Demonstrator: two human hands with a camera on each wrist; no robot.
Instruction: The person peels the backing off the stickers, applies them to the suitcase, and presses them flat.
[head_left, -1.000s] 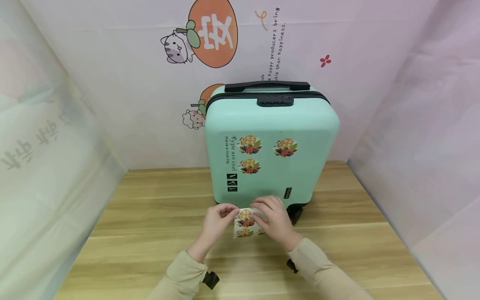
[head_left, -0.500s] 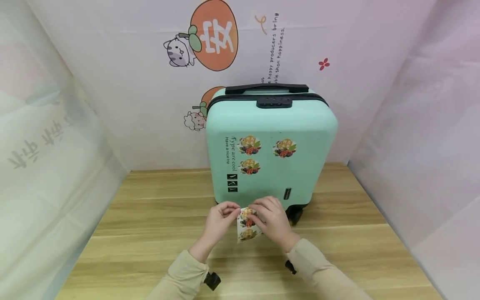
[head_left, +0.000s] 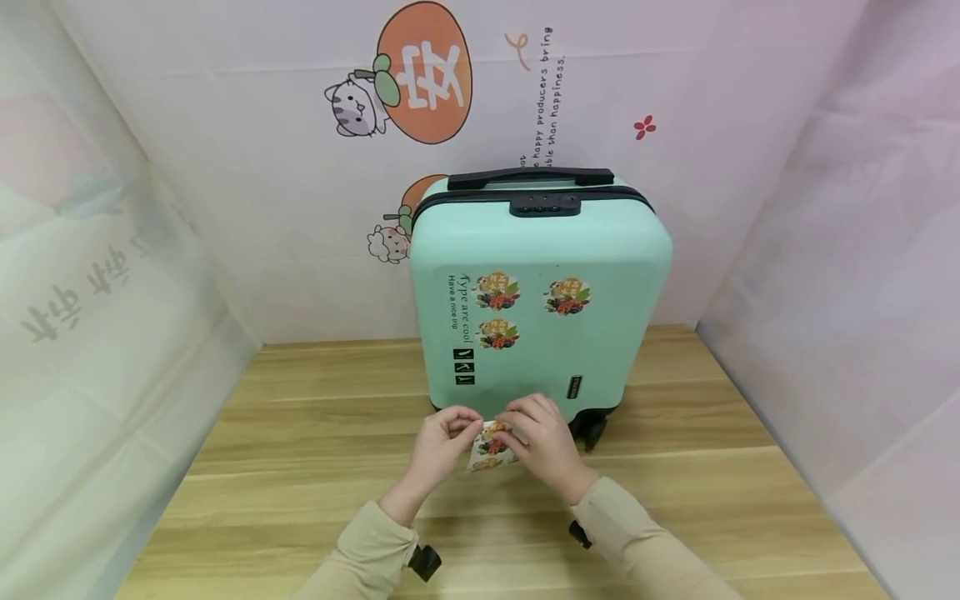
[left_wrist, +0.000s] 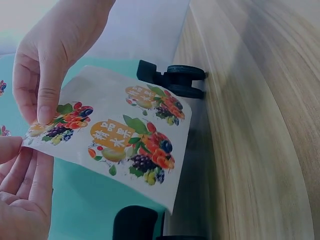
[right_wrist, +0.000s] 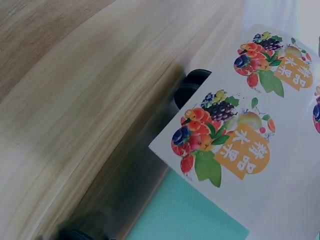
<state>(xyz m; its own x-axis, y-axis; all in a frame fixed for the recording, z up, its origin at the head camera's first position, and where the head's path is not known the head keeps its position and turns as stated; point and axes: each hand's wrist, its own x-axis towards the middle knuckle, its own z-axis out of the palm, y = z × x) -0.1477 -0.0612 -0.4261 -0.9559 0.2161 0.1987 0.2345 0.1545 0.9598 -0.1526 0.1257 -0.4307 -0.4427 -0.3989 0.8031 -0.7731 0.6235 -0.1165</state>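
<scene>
A white sheet of fruit stickers (head_left: 489,450) is held up in front of the suitcase, low over the table. My left hand (head_left: 442,440) pinches its upper left corner between thumb and fingers. On the other side my right hand (head_left: 546,442) grips the sheet near the top, its thumb over a sticker. In the left wrist view, the right thumb (left_wrist: 47,102) presses the printed face close to the left fingertips, and the sheet (left_wrist: 87,155) bends slightly. Two whole stickers show on the sheet (right_wrist: 295,195) in the right wrist view, where the right hand is out of sight.
A mint green suitcase (head_left: 525,242) stands upright behind the hands, its black wheel (head_left: 590,429) on the wooden table (head_left: 315,433). Three fruit stickers are on its front, one (head_left: 567,297) apart at the right. Printed cloth walls (head_left: 285,208) enclose the back and sides.
The sheet's lower edge swings down slightly, then lifts and tilts back. Both hands stay almost in place, keeping their pinch. The head view shifts a little.
</scene>
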